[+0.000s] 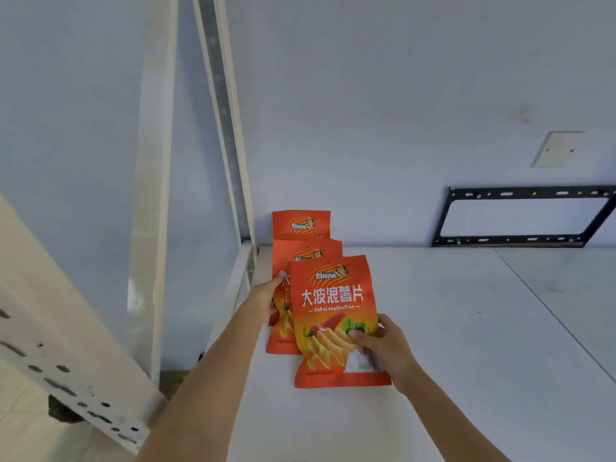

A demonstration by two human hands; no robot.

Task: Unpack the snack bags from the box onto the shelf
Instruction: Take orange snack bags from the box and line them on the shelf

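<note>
— Three snack bags (301, 225) in a row on the white shelf (450, 311).
— Right hand (383, 348) pinches the front bag (333, 315); left hand (266, 296) grips the middle bag's (305, 250) edge.

Both forearms bare, no sleeves; hands (266, 296) & (383, 345) bare, no gloves/rings.
</note>
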